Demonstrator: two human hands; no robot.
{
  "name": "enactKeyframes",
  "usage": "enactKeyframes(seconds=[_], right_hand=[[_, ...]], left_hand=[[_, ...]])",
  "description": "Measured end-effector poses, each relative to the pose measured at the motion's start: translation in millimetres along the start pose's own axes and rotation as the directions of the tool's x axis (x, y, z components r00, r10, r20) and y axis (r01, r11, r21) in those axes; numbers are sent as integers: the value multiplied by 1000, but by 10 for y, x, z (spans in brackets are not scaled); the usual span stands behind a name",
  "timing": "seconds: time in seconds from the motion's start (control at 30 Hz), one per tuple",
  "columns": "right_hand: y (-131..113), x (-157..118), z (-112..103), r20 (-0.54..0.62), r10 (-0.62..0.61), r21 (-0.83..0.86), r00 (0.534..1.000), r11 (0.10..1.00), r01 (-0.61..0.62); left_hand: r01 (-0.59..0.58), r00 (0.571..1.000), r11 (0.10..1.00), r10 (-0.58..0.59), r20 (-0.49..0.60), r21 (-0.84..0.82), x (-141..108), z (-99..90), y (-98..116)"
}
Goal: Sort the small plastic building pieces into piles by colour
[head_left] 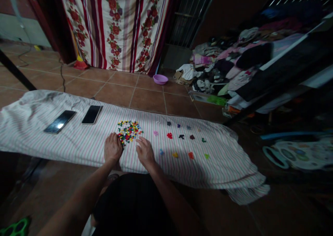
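Note:
A mixed pile of small colourful beads lies on the striped cloth. My left hand rests flat along the pile's left edge, fingers stretched out. On the pile's right side is my right hand, its fingers slightly bent and apart, tips close to the nearest beads. I make out nothing held in either hand. To the right sit several little groups sorted by colour, among them red beads, pink beads, yellow beads, orange beads and light green beads.
Two phones, one larger phone and one smaller phone, lie on the cloth's left part. Beyond it, a purple basin stands on the tiled floor before a floral curtain. Clothes are heaped at right.

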State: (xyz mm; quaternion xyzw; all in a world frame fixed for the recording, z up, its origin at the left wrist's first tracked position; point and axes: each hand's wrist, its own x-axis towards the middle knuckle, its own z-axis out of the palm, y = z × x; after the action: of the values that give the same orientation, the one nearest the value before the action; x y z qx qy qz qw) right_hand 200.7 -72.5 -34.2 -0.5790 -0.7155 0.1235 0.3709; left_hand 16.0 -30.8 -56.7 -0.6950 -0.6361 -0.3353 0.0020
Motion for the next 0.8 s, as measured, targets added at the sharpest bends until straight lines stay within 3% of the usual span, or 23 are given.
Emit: enactKeyframes(seconds=[0.07,0.17,0.5,0.8], right_hand=[[-170,-37,141,72,-75,-32,995,996,78],[-283,-46,254,124,-92,-73,988,992,101],[-295,-6,307,109,-17,-132,994,991,31],[-322,90,357,73,135,-145,988,982,-124]], left_hand=[[-1,1000,1000,1,-5,-14,-1,6,-8],[9,1000,1000,-9,8,-18,5,8,-14],[3,999,999,-2,32,-46,21,-10,-31],[-135,988,991,132,82,25,-173,1,-166]])
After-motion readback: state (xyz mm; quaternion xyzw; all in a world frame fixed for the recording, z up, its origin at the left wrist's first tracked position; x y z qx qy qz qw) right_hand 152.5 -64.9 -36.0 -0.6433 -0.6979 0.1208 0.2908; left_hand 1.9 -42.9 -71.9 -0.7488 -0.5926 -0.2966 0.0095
